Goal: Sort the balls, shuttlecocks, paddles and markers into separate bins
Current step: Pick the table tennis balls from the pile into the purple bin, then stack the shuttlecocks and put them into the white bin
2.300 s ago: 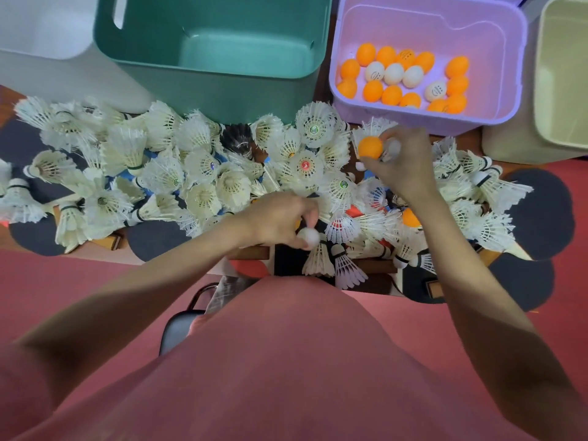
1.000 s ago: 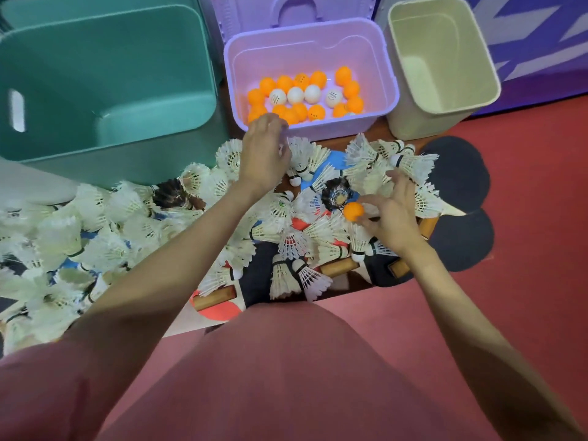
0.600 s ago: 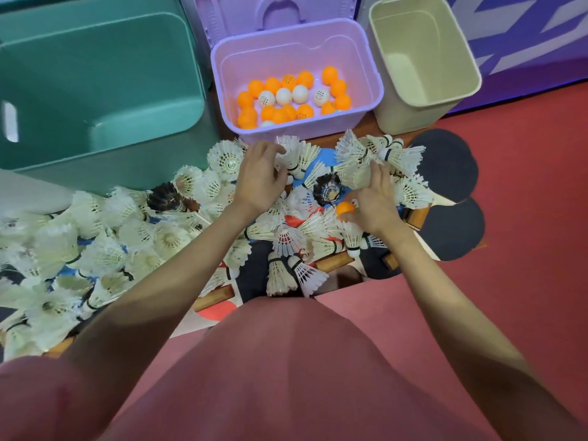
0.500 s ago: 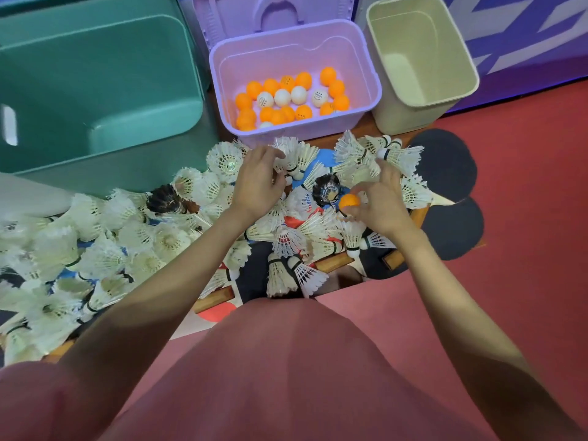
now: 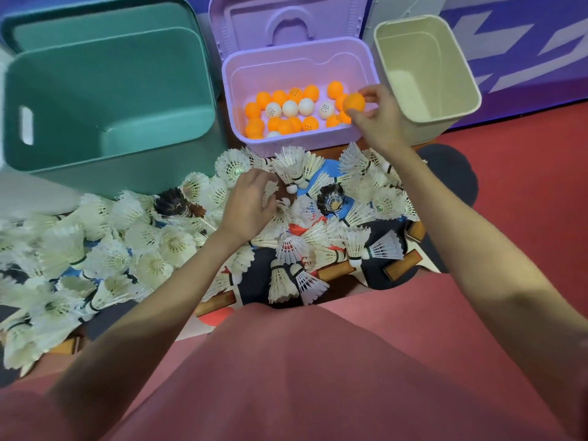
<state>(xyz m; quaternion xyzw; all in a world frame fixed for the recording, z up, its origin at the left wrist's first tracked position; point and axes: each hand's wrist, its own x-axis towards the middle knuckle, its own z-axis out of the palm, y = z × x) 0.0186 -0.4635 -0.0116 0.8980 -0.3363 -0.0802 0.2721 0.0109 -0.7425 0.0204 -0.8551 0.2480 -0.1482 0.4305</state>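
My right hand (image 5: 378, 119) pinches an orange ball (image 5: 353, 102) above the right end of the purple bin (image 5: 229, 90), which holds several orange and white balls (image 5: 288, 114). Lower down, my left hand (image 5: 249, 203) reaches into the pile of white shuttlecocks (image 5: 152, 243). Its fingers curl down among the feathers beside a small white round tip (image 5: 283, 202), and whether they hold anything is hidden. Black paddles (image 5: 451, 179) with wooden handles (image 5: 337, 269) lie under the shuttlecocks. No markers show.
A large green bin (image 5: 95, 90) stands at the back left and a cream bin (image 5: 429, 74) at the back right, both showing bare insides. The purple lid (image 5: 286, 23) leans behind its bin. Red floor (image 5: 525, 218) lies to the right.
My right hand has lifted the orange ball out of the pile and carried it up over the purple bin. My left hand has stayed in the shuttlecocks, shifting slightly.
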